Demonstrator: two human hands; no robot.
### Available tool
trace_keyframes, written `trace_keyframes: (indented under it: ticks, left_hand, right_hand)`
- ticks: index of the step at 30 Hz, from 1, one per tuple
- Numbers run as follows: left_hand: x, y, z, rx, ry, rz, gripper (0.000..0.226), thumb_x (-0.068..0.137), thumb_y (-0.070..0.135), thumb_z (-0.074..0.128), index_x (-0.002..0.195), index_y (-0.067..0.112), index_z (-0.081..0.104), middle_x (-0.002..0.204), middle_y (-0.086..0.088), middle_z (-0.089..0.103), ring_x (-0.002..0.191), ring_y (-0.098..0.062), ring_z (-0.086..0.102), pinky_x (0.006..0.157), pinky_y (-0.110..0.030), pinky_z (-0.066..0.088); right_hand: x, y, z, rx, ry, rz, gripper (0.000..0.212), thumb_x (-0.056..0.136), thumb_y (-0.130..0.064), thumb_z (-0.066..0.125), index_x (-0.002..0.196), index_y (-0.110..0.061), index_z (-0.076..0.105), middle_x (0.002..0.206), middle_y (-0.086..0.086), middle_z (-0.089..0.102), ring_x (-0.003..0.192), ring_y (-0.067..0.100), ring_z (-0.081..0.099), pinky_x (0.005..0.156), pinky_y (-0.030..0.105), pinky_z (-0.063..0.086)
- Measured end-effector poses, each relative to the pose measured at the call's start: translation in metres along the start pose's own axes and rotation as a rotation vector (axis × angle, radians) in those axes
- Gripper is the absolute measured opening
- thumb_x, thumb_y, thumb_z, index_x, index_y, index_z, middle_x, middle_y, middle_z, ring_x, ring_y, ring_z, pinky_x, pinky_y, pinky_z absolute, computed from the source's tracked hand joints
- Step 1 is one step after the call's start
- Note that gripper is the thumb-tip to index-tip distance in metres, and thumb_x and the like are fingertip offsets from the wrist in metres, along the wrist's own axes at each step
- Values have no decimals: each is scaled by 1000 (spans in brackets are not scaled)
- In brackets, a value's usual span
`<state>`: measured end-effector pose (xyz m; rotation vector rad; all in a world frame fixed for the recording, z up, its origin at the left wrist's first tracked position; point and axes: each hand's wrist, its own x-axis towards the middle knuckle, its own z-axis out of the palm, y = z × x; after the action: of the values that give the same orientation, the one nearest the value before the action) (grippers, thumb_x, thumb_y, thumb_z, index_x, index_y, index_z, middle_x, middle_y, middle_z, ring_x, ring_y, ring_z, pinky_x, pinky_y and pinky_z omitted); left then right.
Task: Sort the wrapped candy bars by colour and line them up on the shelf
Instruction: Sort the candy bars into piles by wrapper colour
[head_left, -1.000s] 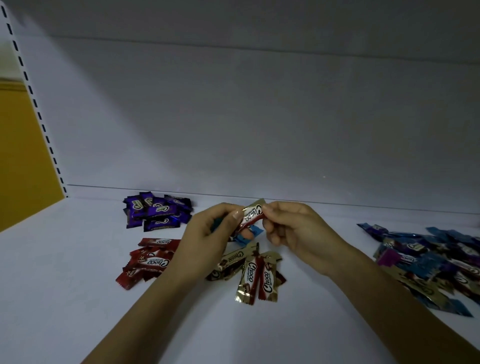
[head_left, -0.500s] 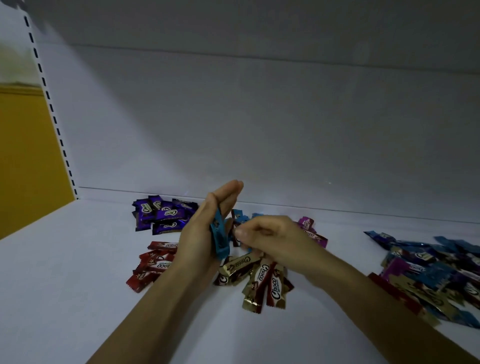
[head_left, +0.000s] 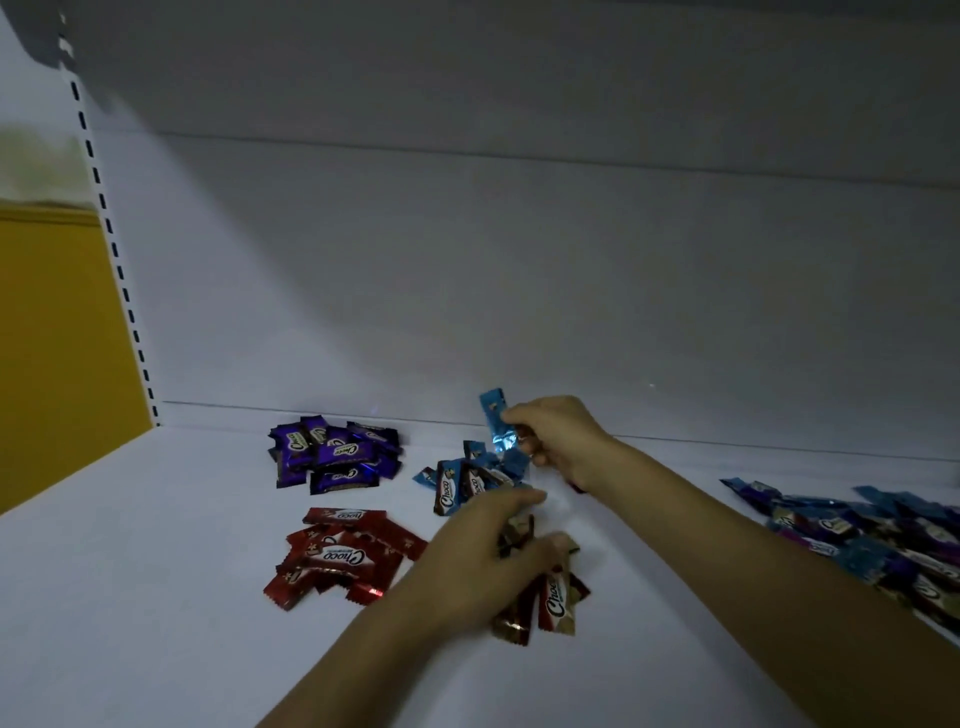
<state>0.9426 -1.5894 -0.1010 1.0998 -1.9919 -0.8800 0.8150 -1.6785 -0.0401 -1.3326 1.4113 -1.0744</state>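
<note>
While the blue bar (head_left: 497, 423) is pinched upright in the grip of the right hand (head_left: 561, 441), raised just above the blue pile (head_left: 457, 483) near the back of the shelf (head_left: 156, 571), we rate a careless release as the first hazard. The foil wrapper looks slick and light, so a bar let go from this height may skid off its pile or land crosswise on it. The blue pile is itself a loose overlap, not a line, and another bar dropped on top adds to the straightening we must do later. The left hand (head_left: 483, 561) lies low over the gold pile (head_left: 553, 603), its grip apparently closed on a gold bar (head_left: 519, 527). The two forearms run close together here, and a hurried withdrawal of either could sweep gold bars toward the blue ones. The red pile (head_left: 343, 556) sits just beside the left wrist and could be nudged the same way. The purple pile (head_left: 332, 457) lies near the blue pile. In this dim light, purple and blue wrappers are easy to confuse, particularly in the mixed heap (head_left: 857, 530) well apart on the right. We therefore expect mis-sorting as the likeliest error on later picks.
</note>
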Motion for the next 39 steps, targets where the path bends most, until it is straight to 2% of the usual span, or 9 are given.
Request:
trace_keyframes:
  ticks: [3, 8, 12, 16, 19, 23, 28, 34, 39]
  left_hand:
    - [0, -6, 1, 252, -117, 106, 43, 89, 46, 59, 131, 36, 54, 141, 12, 49, 127, 6, 40, 110, -25, 34]
    - [1, -8, 0, 244, -159, 180, 41, 87, 38, 66, 128, 35, 59, 135, 19, 53, 121, 12, 46, 104, -13, 36]
    - [1, -1, 5, 322, -87, 317, 31, 87, 34, 62, 117, 32, 67, 124, 25, 52, 118, 26, 34, 99, 2, 19]
    - [6, 18, 10, 364, 90, 324, 33, 83, 31, 54, 111, 25, 71, 127, 16, 59, 126, 3, 38, 109, -20, 29]
    - [18, 42, 27, 507, -41, 364, 36, 88, 30, 54, 121, 23, 65, 135, 9, 56, 129, -6, 41, 109, -24, 30]
    - [37, 70, 92, 611, -232, 292, 65, 92, 51, 50, 149, 27, 29, 157, -1, 25, 143, -18, 18, 115, -34, 17]
    - [66, 90, 183, 612, -379, 114, 107, 75, 82, 44, 151, 31, -12, 161, -5, -13, 146, -30, -14, 116, -52, -1]
    - [111, 90, 219, 621, -292, 81, 117, 65, 90, 43, 151, 33, -11, 160, -1, -18, 145, -26, -22, 114, -58, -7]
    - [135, 90, 239, 673, -184, 153, 127, 46, 102, 31, 148, 41, -13, 159, 1, -20, 142, -26, -29, 105, -60, -24]
  right_hand:
    - [6, -3, 0, -340, -64, -51, 24, 86, -23, 68, 99, -2, 65, 72, 4, 59, 52, 11, 53, 44, 21, 38]
    - [-12, 2, -20, -604, 1, -303, 9, 88, -26, 65, 93, -19, 64, 90, -2, 64, 78, 16, 62, 68, 32, 53]
    - [-47, 17, -46, -846, 136, -472, 18, 91, -32, 58, 105, -23, 65, 99, -5, 62, 88, 12, 57, 71, 27, 45]
    - [-75, 32, -77, -926, 176, -535, 22, 93, -27, 57, 113, -22, 64, 112, -2, 60, 104, 15, 51, 79, 27, 42]
    - [-89, 44, -106, -935, 227, -525, 20, 95, -18, 53, 109, -21, 66, 113, 1, 61, 109, 19, 51, 88, 32, 43]
    - [-103, 61, -154, -768, 365, -485, 17, 94, -12, 54, 100, -17, 68, 104, 0, 65, 102, 17, 56, 90, 36, 47]
    - [-120, 95, -235, -641, 594, -415, 16, 91, -7, 55, 92, -17, 68, 97, 1, 66, 92, 17, 60, 82, 31, 49]
    - [-116, 133, -297, -683, 801, -237, 12, 88, -13, 60, 95, -16, 69, 99, 6, 64, 95, 23, 58, 79, 31, 46]
    - [-86, 128, -327, -802, 834, -93, 31, 93, -38, 53, 115, -19, 65, 122, 11, 60, 112, 30, 53, 95, 42, 42]
